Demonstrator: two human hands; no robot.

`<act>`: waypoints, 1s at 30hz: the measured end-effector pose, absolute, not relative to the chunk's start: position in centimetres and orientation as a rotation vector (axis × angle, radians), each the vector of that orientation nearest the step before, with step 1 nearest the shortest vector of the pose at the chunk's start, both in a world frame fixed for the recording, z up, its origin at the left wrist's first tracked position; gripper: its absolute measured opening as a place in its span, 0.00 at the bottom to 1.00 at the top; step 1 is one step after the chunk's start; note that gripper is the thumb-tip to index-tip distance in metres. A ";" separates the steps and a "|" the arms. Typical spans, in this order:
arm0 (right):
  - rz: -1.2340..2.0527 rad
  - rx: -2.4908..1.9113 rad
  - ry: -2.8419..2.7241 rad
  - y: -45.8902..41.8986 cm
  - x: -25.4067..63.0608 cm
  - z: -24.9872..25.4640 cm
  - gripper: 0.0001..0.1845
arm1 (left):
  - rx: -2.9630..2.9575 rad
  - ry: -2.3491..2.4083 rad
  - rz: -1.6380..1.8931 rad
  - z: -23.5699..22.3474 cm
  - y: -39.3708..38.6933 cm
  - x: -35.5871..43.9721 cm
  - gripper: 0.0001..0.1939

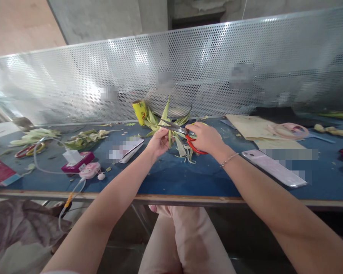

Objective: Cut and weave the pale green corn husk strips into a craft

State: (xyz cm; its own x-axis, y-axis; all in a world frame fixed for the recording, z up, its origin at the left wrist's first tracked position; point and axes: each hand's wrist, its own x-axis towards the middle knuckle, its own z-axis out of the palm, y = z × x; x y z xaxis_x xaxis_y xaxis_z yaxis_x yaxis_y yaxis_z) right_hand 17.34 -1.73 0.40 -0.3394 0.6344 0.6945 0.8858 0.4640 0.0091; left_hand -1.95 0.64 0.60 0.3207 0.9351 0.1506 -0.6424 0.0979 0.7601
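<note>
My left hand [159,143] is closed round the lower part of a strip of green corn husk [165,109], which stands upright above the fingers. In my right hand [208,139] is a pair of red-handled scissors [178,129]. Their dark metal blades point left and cross the husk just above my left fingers. From this angle I cannot tell whether the edges touch it. Pale, curled husk scraps [188,152] hang or lie below the blades. More green husk leaves [151,122] are behind my left hand, beside a yellow tube [139,112].
A perforated metal screen [103,76] runs along the table's back. To my left lie a phone [131,150], a purple box [77,161], cables and husk piles [87,139]. Another phone [274,167], brown paper [251,127] and a pink tape ring [291,130] lie right.
</note>
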 end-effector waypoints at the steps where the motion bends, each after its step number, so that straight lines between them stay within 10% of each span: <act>1: -0.515 -1.261 -2.088 -1.8 17.3 0.5 0.21 | 0.842 0.421 1.221 0.6 0.6 -2.0 0.09; 30: -0.463 -1.330 -2.129 -2.4 17.6 0.9 0.18 | 0.813 0.412 1.220 0.8 0.4 -1.8 0.11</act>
